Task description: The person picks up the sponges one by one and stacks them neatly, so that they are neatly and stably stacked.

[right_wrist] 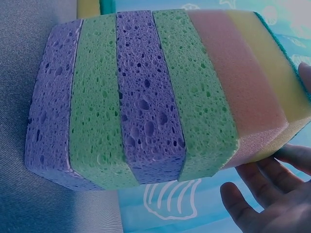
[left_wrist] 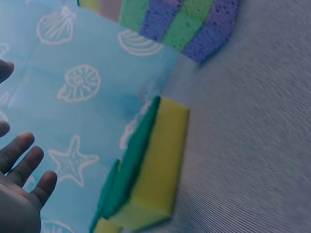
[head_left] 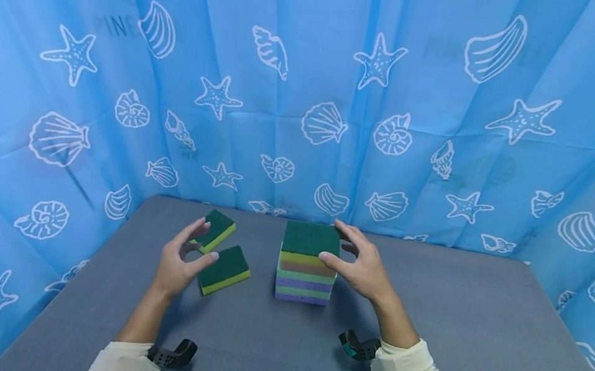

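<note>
A stack of sponges point(head_left: 305, 279) stands at the table's middle, purple and green layers below, a pink one above. A yellow sponge with a green scouring top point(head_left: 311, 239) crowns it. My right hand point(head_left: 362, 269) is at its right end, fingers spread, thumb at the front top edge, forefinger by the back corner. In the right wrist view the other fingers point(right_wrist: 257, 182) lie along the upper layers' side. My left hand point(head_left: 180, 261) hovers with parted fingers over two loose green-and-yellow sponges, the nearer sponge point(head_left: 227, 269) and the farther sponge point(head_left: 218, 228), holding neither.
A grey cloth covers the table point(head_left: 254, 343). Behind and at both sides hangs a blue curtain point(head_left: 299, 85) with white shells and starfish. Black straps point(head_left: 173, 354) stick out at both wrists.
</note>
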Demonstrator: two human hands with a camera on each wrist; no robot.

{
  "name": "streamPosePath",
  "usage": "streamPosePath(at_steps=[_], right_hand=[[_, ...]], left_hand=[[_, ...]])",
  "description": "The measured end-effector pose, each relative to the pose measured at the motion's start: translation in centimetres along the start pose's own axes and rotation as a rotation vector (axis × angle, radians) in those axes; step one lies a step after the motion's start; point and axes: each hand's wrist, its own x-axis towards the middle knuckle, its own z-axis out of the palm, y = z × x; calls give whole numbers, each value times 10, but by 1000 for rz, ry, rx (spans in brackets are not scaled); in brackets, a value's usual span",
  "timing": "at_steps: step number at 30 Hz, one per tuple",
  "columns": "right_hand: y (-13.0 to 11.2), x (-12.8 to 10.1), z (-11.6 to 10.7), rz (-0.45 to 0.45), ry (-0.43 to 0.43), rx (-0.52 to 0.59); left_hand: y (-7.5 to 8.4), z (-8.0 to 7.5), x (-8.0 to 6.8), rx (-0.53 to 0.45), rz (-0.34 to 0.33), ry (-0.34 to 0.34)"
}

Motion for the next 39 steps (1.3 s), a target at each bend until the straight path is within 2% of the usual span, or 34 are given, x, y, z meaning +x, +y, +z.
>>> streamPosePath(at_steps=[7, 18, 25, 28, 34, 39], right_hand=[[0, 0, 1, -4, -3, 1], [3, 0, 2, -15, -3, 9], [2, 1, 3, -22, 1, -8], [2, 0, 3, -19, 0, -5], [2, 0, 4, -11, -5, -4], [1, 1, 4, 5, -5, 12]], left_hand=[[-9, -3, -13, 51, -85, -3], [-31, -5, -24, 39, -161, -18], [-73, -8, -29, 44, -228, -5], [-82, -8, -32, 60, -238, 3], [-87, -7, -34, 71, -233, 12], [-89, -6, -32, 132, -252, -20]])
